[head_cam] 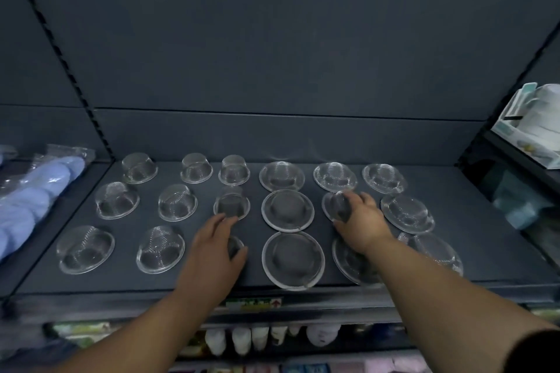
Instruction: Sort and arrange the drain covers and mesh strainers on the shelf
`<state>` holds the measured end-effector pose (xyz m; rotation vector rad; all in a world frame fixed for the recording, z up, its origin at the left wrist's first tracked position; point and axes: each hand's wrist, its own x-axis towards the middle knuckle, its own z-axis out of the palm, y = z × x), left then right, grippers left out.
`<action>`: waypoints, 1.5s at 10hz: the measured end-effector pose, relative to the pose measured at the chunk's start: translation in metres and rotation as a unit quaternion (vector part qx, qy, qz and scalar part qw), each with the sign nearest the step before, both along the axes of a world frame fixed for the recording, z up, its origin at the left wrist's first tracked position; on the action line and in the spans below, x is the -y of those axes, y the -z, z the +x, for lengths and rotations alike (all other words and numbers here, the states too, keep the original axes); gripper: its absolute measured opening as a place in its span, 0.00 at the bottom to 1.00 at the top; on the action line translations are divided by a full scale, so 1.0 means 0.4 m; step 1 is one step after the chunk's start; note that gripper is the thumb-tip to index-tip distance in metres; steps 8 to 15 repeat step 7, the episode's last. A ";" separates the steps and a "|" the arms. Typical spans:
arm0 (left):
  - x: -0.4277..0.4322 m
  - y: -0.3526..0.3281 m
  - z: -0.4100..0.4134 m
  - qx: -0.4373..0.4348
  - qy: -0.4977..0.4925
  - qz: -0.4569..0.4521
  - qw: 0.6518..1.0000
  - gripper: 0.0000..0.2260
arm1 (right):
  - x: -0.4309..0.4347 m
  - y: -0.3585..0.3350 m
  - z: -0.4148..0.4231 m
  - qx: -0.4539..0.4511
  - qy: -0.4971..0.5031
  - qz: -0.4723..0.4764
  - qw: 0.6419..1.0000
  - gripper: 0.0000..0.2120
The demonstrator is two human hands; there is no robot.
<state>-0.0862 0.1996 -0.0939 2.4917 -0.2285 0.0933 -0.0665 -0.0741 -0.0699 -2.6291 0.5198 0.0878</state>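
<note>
Two hands, both gripping
Left hand [216,247] curls over small strainer [236,247] by shelf [136,285] edge; right hand [362,221] clamps wide strainer [337,206], rims crowding its fingers.

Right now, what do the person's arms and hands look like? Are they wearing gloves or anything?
No gloves. The left hand and right hand are bare, with no ring, watch or bracelet in sight. Both forearms are bare too. Only the edge of a black sleeve shows high on the right arm, at the picture's bottom corner.

The left hand [212,248] hides most of one front strainer [236,247]; blue packets [27,200] cropped left.
</note>
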 end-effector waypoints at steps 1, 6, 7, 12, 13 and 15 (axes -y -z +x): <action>0.002 0.002 -0.003 0.003 -0.010 0.002 1.000 0.25 | -0.005 0.011 -0.002 0.014 0.001 -0.002 1.000 0.30; 0.004 -0.041 -0.078 -0.034 -0.008 -0.003 0.999 0.37 | -0.112 -0.061 -0.125 0.114 -0.139 -0.041 0.983 0.30; -0.021 -0.051 -0.137 0.000 -0.035 0.027 0.999 0.35 | -0.153 -0.072 -0.183 0.112 -0.146 -0.026 0.983 0.30; -0.021 -0.051 -0.137 0.000 -0.035 0.027 0.999 0.35 | -0.153 -0.072 -0.183 0.112 -0.146 -0.026 0.983 0.30; -0.021 -0.051 -0.137 0.000 -0.035 0.027 0.999 0.35 | -0.153 -0.072 -0.183 0.112 -0.146 -0.026 0.983 0.30; -0.021 -0.051 -0.137 0.000 -0.035 0.027 0.999 0.35 | -0.153 -0.072 -0.183 0.112 -0.146 -0.026 0.983 0.30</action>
